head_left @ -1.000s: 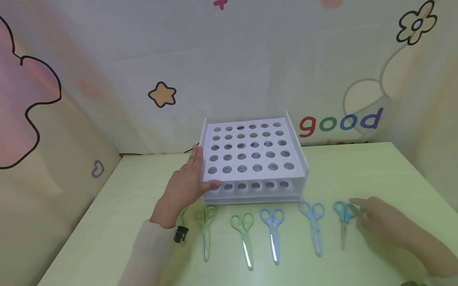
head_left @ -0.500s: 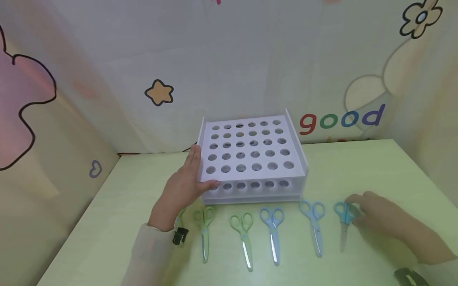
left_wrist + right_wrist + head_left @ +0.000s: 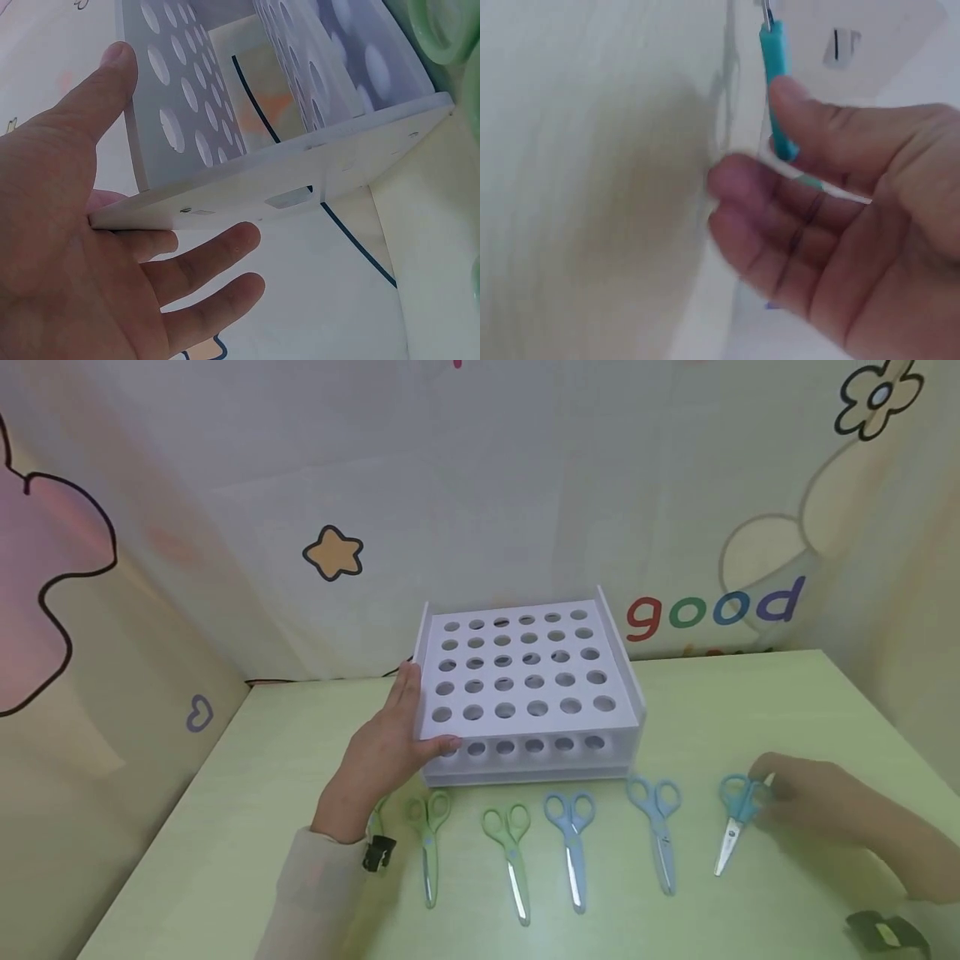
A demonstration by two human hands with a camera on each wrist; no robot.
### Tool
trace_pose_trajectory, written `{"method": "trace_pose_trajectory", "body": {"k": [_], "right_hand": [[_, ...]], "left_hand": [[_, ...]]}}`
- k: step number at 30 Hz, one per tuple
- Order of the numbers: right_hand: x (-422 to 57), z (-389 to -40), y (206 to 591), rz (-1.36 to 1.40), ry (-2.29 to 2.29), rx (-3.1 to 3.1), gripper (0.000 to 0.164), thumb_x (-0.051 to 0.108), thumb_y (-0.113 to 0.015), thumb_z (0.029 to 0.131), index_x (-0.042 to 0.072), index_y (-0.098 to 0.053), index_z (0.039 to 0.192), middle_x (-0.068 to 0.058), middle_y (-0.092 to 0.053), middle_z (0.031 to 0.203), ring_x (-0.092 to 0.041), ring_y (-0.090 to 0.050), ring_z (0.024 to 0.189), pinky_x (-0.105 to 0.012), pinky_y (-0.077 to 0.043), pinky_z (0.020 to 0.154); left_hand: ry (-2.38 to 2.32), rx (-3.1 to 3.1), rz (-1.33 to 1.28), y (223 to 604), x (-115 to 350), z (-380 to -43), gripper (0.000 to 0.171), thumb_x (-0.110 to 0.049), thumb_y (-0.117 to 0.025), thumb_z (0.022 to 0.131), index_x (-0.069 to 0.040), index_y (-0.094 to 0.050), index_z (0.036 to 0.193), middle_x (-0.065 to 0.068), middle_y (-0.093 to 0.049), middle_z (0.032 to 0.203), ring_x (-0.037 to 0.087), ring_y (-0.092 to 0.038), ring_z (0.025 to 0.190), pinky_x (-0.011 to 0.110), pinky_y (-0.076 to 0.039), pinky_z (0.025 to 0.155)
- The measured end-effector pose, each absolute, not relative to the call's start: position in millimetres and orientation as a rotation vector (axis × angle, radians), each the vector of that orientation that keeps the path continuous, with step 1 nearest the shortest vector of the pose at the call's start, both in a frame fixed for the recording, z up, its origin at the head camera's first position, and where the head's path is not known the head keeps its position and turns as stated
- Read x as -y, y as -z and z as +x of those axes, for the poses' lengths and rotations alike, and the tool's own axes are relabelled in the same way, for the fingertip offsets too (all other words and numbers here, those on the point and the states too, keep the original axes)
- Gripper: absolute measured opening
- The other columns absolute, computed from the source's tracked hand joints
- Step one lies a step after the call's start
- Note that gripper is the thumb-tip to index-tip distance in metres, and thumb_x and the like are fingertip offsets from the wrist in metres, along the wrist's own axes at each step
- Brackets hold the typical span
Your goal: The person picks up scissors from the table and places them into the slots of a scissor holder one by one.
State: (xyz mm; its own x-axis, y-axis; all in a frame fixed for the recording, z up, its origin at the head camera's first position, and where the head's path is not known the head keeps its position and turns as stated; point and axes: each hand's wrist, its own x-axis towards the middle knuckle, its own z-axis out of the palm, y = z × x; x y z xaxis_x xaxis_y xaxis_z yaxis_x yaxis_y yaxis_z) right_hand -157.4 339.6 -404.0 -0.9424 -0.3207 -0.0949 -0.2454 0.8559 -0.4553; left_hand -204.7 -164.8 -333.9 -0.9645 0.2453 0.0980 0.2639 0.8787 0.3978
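My right hand [image 3: 821,793] pinches the teal handles of a small pair of scissors [image 3: 741,797] between thumb and fingers. Its bare metal blades point down and to the left. The right wrist view catches the teal handle [image 3: 776,90] edge-on beside the thumb, the other fingers loosely bent. At the middle back stands a white rack [image 3: 525,681] with rows of round holes through its tiers. My left hand [image 3: 378,764] rests against the rack's left side, thumb across its front corner. In the left wrist view, fairly straight fingers [image 3: 217,255] lie along the side panel [image 3: 300,180].
In front of the rack lie blue scissors [image 3: 573,852], more blue scissors [image 3: 656,835], green scissors [image 3: 512,860] and another green pair [image 3: 430,847]. A further green pair [image 3: 377,818] is partly hidden by the left wrist. A printed cloth [image 3: 487,485] hangs behind the table [image 3: 225,852].
The right fingers have closed on the teal scissors. The scissors have shifted slightly right and away from me, and their blades now slant. The left hand and the rack have stayed put.
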Motion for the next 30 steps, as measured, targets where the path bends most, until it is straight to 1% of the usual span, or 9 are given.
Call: {"method": "trace_pose_trajectory", "body": {"k": [3,8,11,15,18,22,24,26,30], "right_hand": [[-347.4,-157.3,402.9,-0.521,0.93,-2.757,0.024,0.004,-0.071,0.09,0.008,-0.06,0.111,0.003,-0.06,0.079,-0.013,-0.053,0.068,-0.031,-0.045,0.061],[-360.6,-157.1,395.6,-0.609,1.31,-2.551,0.019,-0.004,-0.059,0.098,0.007,-0.06,0.113,-0.005,-0.069,0.084,-0.018,-0.064,0.072,-0.031,-0.053,0.064],[-363.0,-155.3,391.0,-0.599,1.37,-2.555,0.019,-0.003,-0.056,0.1,0.01,-0.061,0.114,-0.007,-0.069,0.086,-0.021,-0.064,0.073,-0.031,-0.053,0.065],[-360.7,-152.4,385.3,-0.633,1.413,-2.584,0.019,-0.004,-0.05,0.103,0.007,-0.06,0.115,-0.008,-0.067,0.087,-0.022,-0.061,0.073,-0.031,-0.051,0.065],[-355.8,-149.0,379.3,-0.606,1.401,-2.657,0.018,-0.002,-0.048,0.105,0.007,-0.06,0.115,-0.004,-0.068,0.09,-0.021,-0.062,0.074,-0.03,-0.053,0.066],[-347.1,-141.7,368.6,-0.523,1.361,-2.77,0.015,0.002,-0.05,0.105,0.009,-0.06,0.114,0.002,-0.07,0.094,-0.02,-0.066,0.077,-0.028,-0.053,0.067],[-343.3,-138.7,363.8,-0.54,1.396,-2.782,0.018,0.0,-0.05,0.105,0.01,-0.061,0.113,0.003,-0.07,0.094,-0.019,-0.066,0.075,-0.027,-0.052,0.067],[-340.2,-136.4,360.2,-0.561,1.445,-2.778,0.02,-0.002,-0.048,0.105,0.012,-0.061,0.113,0.003,-0.071,0.094,-0.019,-0.066,0.074,-0.026,-0.052,0.066],[-335.7,-135.3,355.4,-0.69,1.57,-2.721,0.027,-0.009,-0.043,0.104,0.01,-0.059,0.115,-0.003,-0.07,0.089,-0.018,-0.062,0.07,-0.028,-0.052,0.058]], "left_hand": [[0.648,2.997,-0.404,335.0,166.2,-204.6,0.117,-0.051,-0.076,0.087,-0.006,0.002,0.162,0.009,0.005,0.169,0.033,-0.05,0.13,0.043,-0.049,0.082],[0.669,2.995,-0.403,335.1,167.5,-204.4,0.117,-0.052,-0.075,0.088,-0.006,0.003,0.162,0.01,0.003,0.169,0.032,-0.051,0.129,0.042,-0.049,0.081],[0.686,2.997,-0.393,334.6,168.2,-203.8,0.117,-0.051,-0.076,0.088,-0.006,0.003,0.162,0.009,0.005,0.169,0.031,-0.05,0.13,0.042,-0.048,0.082],[0.675,2.999,-0.388,334.6,168.8,-203.1,0.117,-0.05,-0.076,0.088,-0.006,0.003,0.162,0.009,0.005,0.169,0.031,-0.05,0.129,0.042,-0.049,0.083],[0.661,2.998,-0.397,335.0,168.3,-203.3,0.116,-0.051,-0.075,0.089,-0.005,0.003,0.161,0.01,0.004,0.169,0.032,-0.05,0.128,0.042,-0.049,0.084],[0.646,2.989,-0.41,334.7,166.4,-203.6,0.116,-0.051,-0.075,0.089,-0.005,0.002,0.162,0.011,0.002,0.169,0.031,-0.056,0.117,0.039,-0.049,0.077],[0.64,2.986,-0.408,333.9,165.8,-203.5,0.116,-0.051,-0.075,0.088,-0.005,0.001,0.162,0.011,0.002,0.169,0.03,-0.057,0.112,0.037,-0.049,0.073],[0.638,2.989,-0.4,333.6,165.1,-203.7,0.116,-0.051,-0.076,0.088,-0.005,0.001,0.162,0.01,0.003,0.169,0.029,-0.057,0.11,0.036,-0.048,0.071],[0.652,2.997,-0.39,333.6,164.8,-204.0,0.117,-0.049,-0.077,0.088,-0.006,0.002,0.162,0.008,0.004,0.169,0.028,-0.058,0.105,0.033,-0.046,0.066]]}}
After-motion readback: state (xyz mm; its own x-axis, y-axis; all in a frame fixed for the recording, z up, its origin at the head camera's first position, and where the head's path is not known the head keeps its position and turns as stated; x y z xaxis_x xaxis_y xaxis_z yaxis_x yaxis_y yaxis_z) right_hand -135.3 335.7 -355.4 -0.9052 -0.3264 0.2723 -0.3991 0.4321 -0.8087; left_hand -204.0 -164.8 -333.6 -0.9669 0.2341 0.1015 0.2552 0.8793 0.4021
